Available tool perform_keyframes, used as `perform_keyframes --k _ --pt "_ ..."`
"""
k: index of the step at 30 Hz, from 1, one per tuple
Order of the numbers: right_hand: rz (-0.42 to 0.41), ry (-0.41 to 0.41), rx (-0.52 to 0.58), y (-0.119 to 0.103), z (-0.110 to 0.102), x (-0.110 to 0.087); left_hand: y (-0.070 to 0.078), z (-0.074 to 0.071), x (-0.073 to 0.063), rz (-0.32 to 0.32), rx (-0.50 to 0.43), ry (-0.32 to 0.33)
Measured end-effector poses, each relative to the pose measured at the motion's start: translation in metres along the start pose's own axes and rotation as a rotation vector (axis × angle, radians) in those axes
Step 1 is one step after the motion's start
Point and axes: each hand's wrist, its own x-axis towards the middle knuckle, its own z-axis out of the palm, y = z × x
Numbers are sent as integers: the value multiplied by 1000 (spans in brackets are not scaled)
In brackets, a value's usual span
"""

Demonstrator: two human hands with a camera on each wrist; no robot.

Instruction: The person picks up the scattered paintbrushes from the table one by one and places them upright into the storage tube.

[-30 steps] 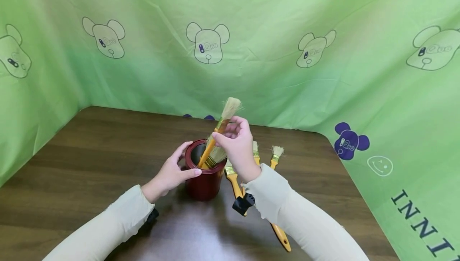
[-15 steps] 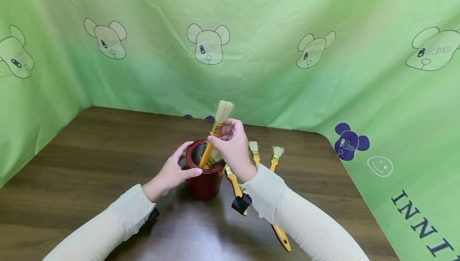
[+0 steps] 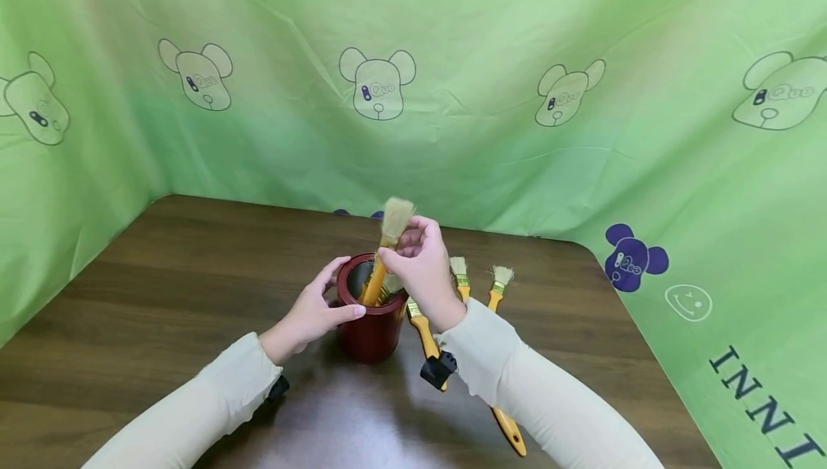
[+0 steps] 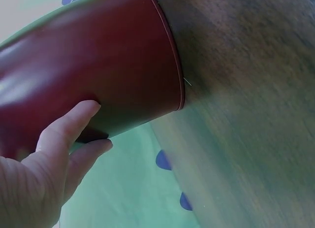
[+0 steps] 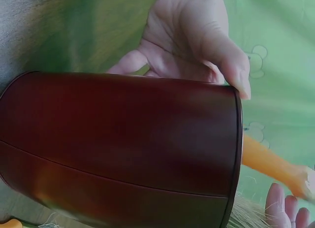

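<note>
My right hand [image 3: 423, 268] pinches a paintbrush [image 3: 396, 220] with an orange handle and pale bristles pointing up. Its handle reaches down into a dark red, leather-like round holder [image 3: 367, 340]. Around the holder's left side is my left hand [image 3: 310, 317], thumb over the front rim and fingers at the back. Another brush [image 3: 392, 284] stands inside, bristles up, partly behind the held one. In the right wrist view the held brush's handle [image 5: 268, 160] slants out past the rim, with my right fingertips [image 5: 276, 206] beside it. The left wrist view shows my left fingers [image 4: 74, 122] against the holder's wall.
Several more paintbrushes lie on the wooden table [image 3: 161, 296] right of the holder, including one close by [image 3: 424, 336] and another farther right [image 3: 500, 279], partly under my right forearm. Behind the table hangs a green printed cloth [image 3: 452, 153].
The held paintbrush has gone lower into the holder and tipped more upright, its bristles shifting left and down. My right hand moved slightly left with it. The left hand keeps its hold.
</note>
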Motion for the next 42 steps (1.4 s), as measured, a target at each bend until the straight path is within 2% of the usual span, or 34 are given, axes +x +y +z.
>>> perform_keyframes --k 4,9,13,17,20,23,27,32,35,42 --pt "-1 14 60 0 -2 0 1 1 -1 6 -1 -2" --pt "3 77 159 1 -8 2 2 2 -1 40 0 7" --pt "13 126 142 5 -23 3 3 3 -2 47 -3 17" --pt "82 130 52 19 -50 0 3 4 -3 45 -7 16" --pt "198 64 -53 35 -75 -5 3 4 -2 45 -3 16" --pt "302 -43 -196 52 -100 -14 2 5 -2 49 -6 10" --pt "368 -124 -353 77 -127 -28 0 4 -1 57 -1 -4" --pt "442 -159 -470 105 -148 -35 0 0 -1 40 15 -12" --pt "494 -136 -453 114 -160 -27 1 0 0 38 27 -16" --pt "596 44 -306 129 -182 4 0 -2 0 -6 68 -25"
